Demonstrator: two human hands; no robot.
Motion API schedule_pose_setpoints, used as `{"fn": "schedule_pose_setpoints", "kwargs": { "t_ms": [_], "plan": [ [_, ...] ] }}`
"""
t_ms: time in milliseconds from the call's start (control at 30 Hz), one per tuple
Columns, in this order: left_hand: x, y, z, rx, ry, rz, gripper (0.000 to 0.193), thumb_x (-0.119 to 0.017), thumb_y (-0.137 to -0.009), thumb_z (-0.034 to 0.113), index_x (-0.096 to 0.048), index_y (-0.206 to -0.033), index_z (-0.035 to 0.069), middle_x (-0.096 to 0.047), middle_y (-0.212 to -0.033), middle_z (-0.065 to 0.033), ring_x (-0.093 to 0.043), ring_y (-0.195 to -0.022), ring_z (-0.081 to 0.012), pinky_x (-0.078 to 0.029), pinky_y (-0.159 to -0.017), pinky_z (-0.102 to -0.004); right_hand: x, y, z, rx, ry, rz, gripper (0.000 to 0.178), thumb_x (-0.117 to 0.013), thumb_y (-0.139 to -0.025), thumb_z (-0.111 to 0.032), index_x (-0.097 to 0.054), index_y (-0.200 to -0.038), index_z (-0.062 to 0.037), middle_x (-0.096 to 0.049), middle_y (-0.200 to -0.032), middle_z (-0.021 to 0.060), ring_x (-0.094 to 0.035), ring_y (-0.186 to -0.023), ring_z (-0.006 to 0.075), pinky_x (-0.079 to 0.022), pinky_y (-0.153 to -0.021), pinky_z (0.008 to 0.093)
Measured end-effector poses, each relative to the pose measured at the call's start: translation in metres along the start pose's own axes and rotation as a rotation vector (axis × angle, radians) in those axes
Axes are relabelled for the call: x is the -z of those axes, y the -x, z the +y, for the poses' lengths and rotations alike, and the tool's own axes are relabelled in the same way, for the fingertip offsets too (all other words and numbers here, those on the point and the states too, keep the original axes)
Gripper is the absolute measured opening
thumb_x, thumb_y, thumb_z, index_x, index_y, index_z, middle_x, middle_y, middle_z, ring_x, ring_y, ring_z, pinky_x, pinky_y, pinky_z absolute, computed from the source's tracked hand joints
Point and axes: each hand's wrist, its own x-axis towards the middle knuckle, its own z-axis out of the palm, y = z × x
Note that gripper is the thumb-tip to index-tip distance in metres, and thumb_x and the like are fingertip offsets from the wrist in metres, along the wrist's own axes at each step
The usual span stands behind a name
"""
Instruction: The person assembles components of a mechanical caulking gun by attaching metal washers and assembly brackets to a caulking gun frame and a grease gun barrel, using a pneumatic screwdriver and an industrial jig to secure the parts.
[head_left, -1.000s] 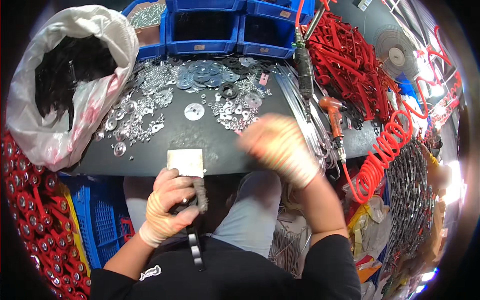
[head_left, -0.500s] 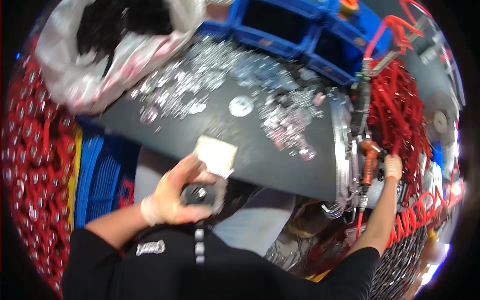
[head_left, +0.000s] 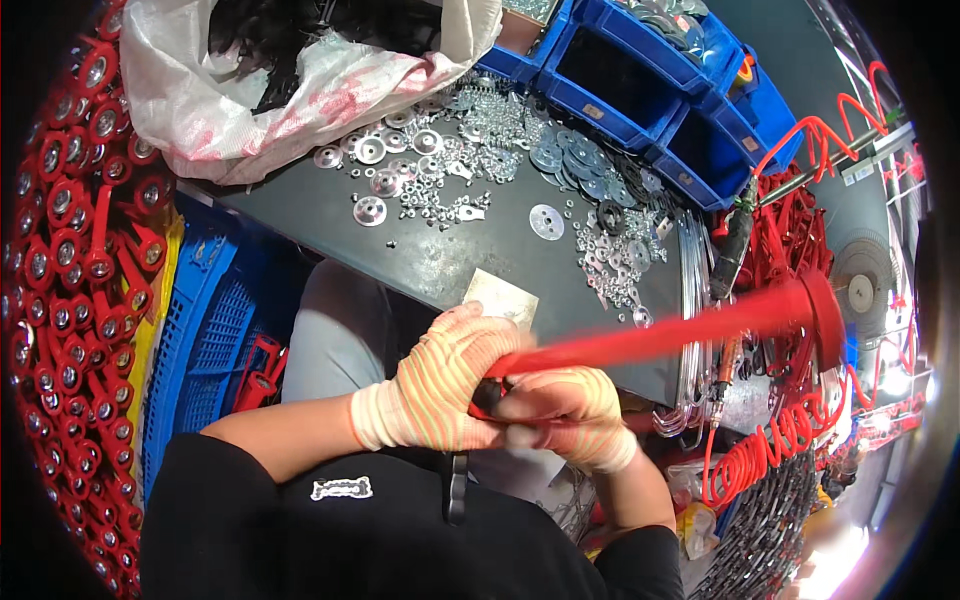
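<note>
Work on the long red bar-shaped part (head_left: 690, 332) looks under way rather than complete. The left grip (head_left: 435, 380), in a cream glove with coloured stripes, is closed around its near end, where a small dark piece (head_left: 488, 391) shows. The right grip (head_left: 580, 405), gloved alike, is bent against that end, too blurred to tell whether it holds or only touches. The part runs out rightward above the right grip; blur hides whether anything is fastened to it.

Just beyond the left grip, a pale square block (head_left: 502, 298) sits at the edge of the dark grey table (head_left: 430, 262). Farther out, silvery metal washers (head_left: 427, 142) lie loose, seemingly awaiting use. Well left of the left grip, red levers with round silvery inserts (head_left: 70, 240) are piled, apparently further advanced. Beyond the right grip, a black hanging power tool (head_left: 736, 250) is in neither grip.
</note>
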Motion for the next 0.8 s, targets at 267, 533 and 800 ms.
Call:
{"fn": "schedule_pose_setpoints", "kwargs": {
  "t_ms": [267, 533, 800],
  "plan": [
    [-0.006, -0.004, -0.013, -0.010, -0.098, 0.198, 0.056, -0.076, -0.050, 0.028, -0.061, -0.101, 0.011, -0.058, -0.109, -0.0157, -0.054, -0.105, -0.0351, -0.042, -0.091, -0.0460, 0.074, -0.097, 0.075, 0.189, 1.275, 0.324, 0.046, -0.067, -0.076, -0.041, -0.059, -0.111, -0.0130, -0.054, -0.113, 0.0089, -0.047, -0.111, 0.0290, -0.026, -0.101, 0.0462],
    [-0.008, 0.003, -0.025, -0.038, -0.038, 0.160, 0.066, -0.081, -0.052, 0.034, -0.059, -0.107, 0.006, -0.057, -0.110, -0.0156, -0.052, -0.110, -0.0367, -0.037, -0.100, -0.0477, 0.054, 0.015, 0.063, 0.216, 1.197, 0.098, 0.040, -0.073, -0.069, -0.024, -0.064, -0.107, -0.0143, -0.059, -0.073, 0.0067, -0.057, -0.067, 0.0317, -0.046, -0.064, 0.0436],
    [-0.009, 0.004, -0.020, -0.053, -0.050, 0.206, 0.070, -0.082, -0.048, 0.020, -0.059, -0.112, 0.005, -0.060, -0.105, -0.0136, -0.055, -0.104, -0.0368, -0.041, -0.097, -0.0439, -0.018, -0.002, 0.022, -0.279, -0.816, 0.451, 0.035, -0.068, -0.085, -0.020, -0.065, -0.111, 0.0044, -0.068, -0.101, 0.0127, -0.063, -0.089, 0.0169, -0.050, -0.085, 0.0304]
  ]
}}
